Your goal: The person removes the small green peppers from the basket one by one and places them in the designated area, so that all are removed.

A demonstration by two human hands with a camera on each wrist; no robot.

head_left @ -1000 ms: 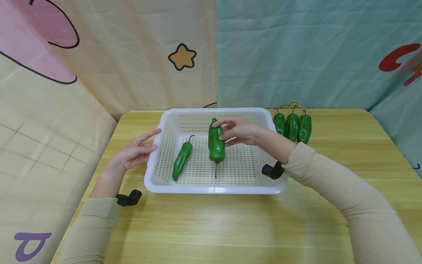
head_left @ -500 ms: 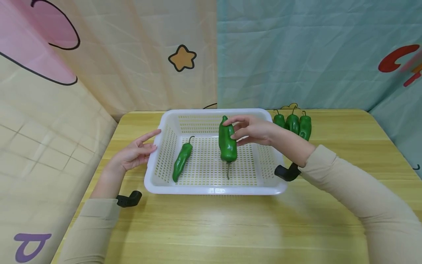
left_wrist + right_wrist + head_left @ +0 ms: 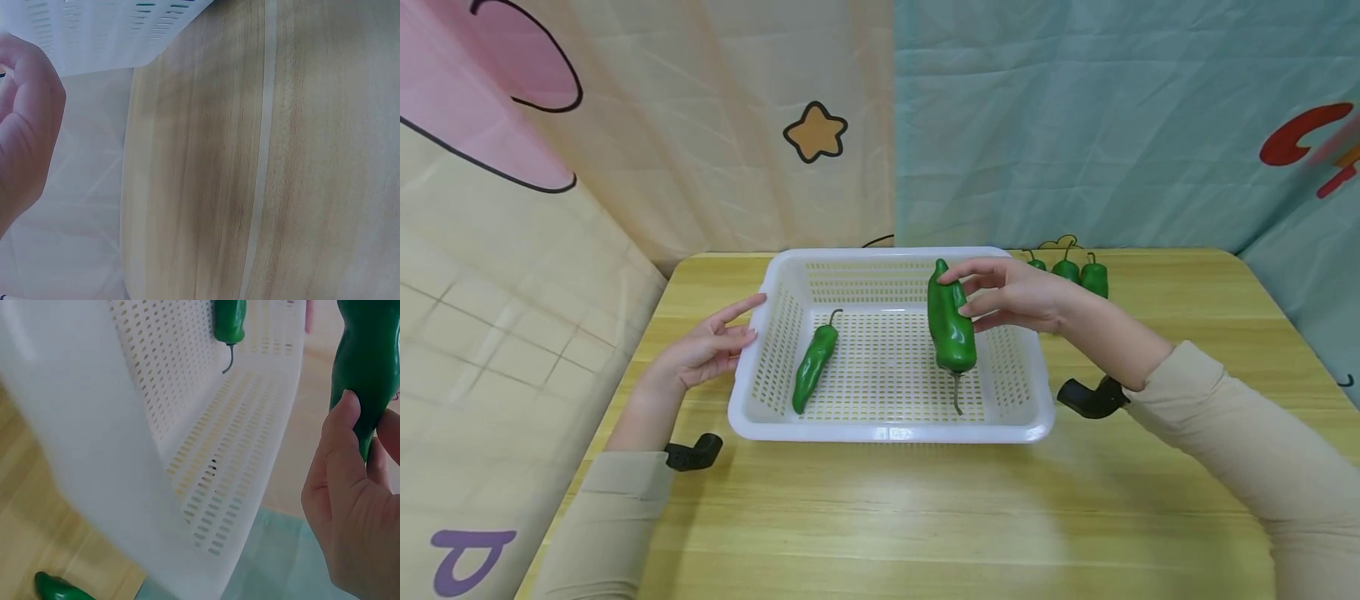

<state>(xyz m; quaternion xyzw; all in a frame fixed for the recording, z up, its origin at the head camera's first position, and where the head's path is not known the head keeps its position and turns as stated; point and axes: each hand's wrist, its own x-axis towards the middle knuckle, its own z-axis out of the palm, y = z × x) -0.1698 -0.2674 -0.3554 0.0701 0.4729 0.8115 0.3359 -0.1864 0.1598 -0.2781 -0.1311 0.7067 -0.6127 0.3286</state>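
Over the right part of the white basket (image 3: 891,432), my right hand (image 3: 1015,293) pinches a large green pepper (image 3: 951,325) near its pointed end, with the stem hanging down toward me. In the right wrist view, the thumb and fingers (image 3: 344,415) close around the narrow end of that pepper. Another, slimmer green pepper (image 3: 815,367) lies on the basket's floor at the left. My left hand (image 3: 703,350) touches the basket's left outer side and rim, its index finger extended along it. In the left wrist view, only part of this hand (image 3: 28,119) shows beside the basket wall.
Several green peppers (image 3: 1094,277) stand in a row at the back right of the wooden table (image 3: 880,517), partly hidden behind my right hand and forearm. A printed curtain (image 3: 1075,125) hangs behind the table and down its left side.
My right hand has moved right with the green pepper, from above the basket's middle to above its right side. The left hand, the basket and the slimmer pepper have stayed put.
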